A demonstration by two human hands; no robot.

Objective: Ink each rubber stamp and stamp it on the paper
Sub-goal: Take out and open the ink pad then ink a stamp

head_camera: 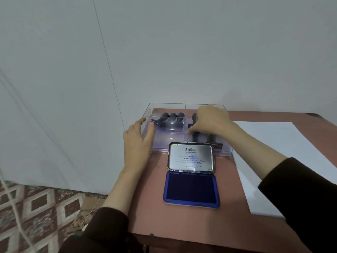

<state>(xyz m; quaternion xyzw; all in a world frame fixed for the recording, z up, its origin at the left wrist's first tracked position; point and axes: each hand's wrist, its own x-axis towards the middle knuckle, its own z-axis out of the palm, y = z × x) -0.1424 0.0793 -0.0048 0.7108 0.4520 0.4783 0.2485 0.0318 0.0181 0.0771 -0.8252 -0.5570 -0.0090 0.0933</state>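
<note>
A clear plastic organiser box point(165, 147) stands at the table's far edge. Three dark-handled rubber stamps point(170, 119) lie in its back left compartment. More stamps point(212, 140) lie in the right compartments. My right hand point(209, 120) reaches into the right side and its fingers curl round a dark stamp handle point(194, 116). My left hand point(137, 141) rests with straight fingers against the box's left front wall. An open blue ink pad point(191, 189) with its metal lid point(190, 157) raised lies in front of the box. White paper point(269, 143) lies to the right.
The reddish table point(145, 207) is small; its left edge runs close to my left forearm and its front edge is near my body. A grey wall rises right behind the box. Patterned floor lies below on the left.
</note>
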